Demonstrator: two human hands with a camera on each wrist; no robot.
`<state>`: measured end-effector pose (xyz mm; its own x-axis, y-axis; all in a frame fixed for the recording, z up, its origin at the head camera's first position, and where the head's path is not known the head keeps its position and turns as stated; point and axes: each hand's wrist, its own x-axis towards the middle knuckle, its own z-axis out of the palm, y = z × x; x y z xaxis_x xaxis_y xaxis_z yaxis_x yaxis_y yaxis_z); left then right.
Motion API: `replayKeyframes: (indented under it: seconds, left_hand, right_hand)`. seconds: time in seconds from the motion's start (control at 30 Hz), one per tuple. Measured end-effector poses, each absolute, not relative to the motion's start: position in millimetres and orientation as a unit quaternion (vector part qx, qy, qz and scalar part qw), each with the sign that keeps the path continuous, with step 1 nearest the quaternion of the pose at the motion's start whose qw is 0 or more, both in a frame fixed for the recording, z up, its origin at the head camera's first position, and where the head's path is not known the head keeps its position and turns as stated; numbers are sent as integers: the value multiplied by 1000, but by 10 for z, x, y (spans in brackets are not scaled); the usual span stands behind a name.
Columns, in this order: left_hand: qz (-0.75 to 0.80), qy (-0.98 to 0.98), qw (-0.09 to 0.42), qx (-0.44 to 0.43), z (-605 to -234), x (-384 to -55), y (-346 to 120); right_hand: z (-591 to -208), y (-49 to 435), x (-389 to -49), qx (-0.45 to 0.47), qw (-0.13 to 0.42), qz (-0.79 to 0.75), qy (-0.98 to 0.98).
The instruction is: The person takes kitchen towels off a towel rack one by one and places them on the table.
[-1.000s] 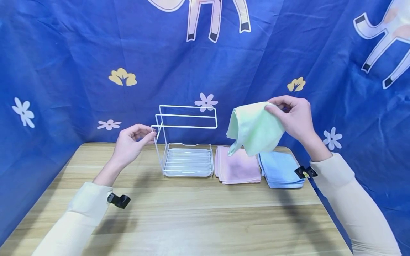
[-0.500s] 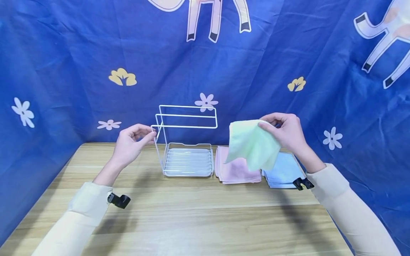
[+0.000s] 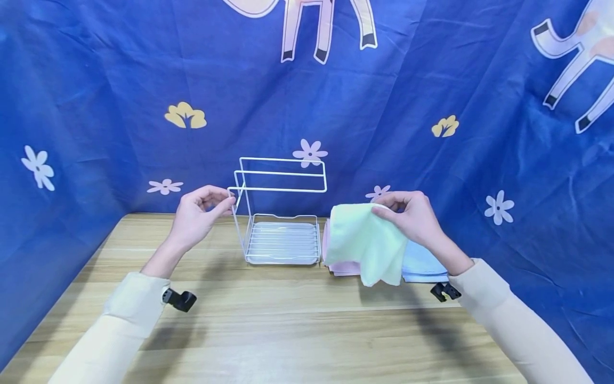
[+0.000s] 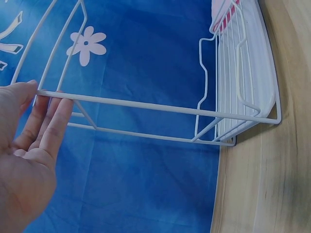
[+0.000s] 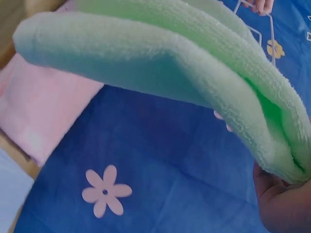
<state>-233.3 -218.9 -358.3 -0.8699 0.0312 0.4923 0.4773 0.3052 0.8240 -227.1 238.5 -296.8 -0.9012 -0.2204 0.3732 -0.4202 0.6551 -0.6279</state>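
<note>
My left hand (image 3: pixel 200 214) pinches the upper left corner of a white wire rack (image 3: pixel 280 190) between thumb and fingers. In the left wrist view the thumb and fingertips sit at the rack's upright wire (image 4: pixel 146 104). My right hand (image 3: pixel 411 216) pinches a light green towel (image 3: pixel 366 240) by its top edge, to the right of the rack. The towel hangs folded and draped, overlapping a folded pink towel (image 3: pixel 344 269) in the head view. The right wrist view shows the green towel (image 5: pixel 146 48) close up, doubled over, with most of the hand hidden behind it.
A folded blue towel (image 3: pixel 424 263) lies at the right, partly behind the right hand. The rack's base holds a shallow white tray (image 3: pixel 283 250) under its wires. All stand along the back of the wooden table (image 3: pixel 288 330), before a blue patterned curtain (image 3: pixel 259 96).
My right hand has moved down and to the left with the green towel, which now hangs lower over the pink one. The left hand and the rack have stayed in place.
</note>
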Motion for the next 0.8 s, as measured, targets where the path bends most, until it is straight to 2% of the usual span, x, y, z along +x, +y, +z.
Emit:
replayKeyframes:
  seconds: [0.8]
  left_hand:
    - [-555,-793,197,-158,-3576,-2319,-2195]
  right_hand:
    - [-3261,1965,-1978,202,-3,496,-845]
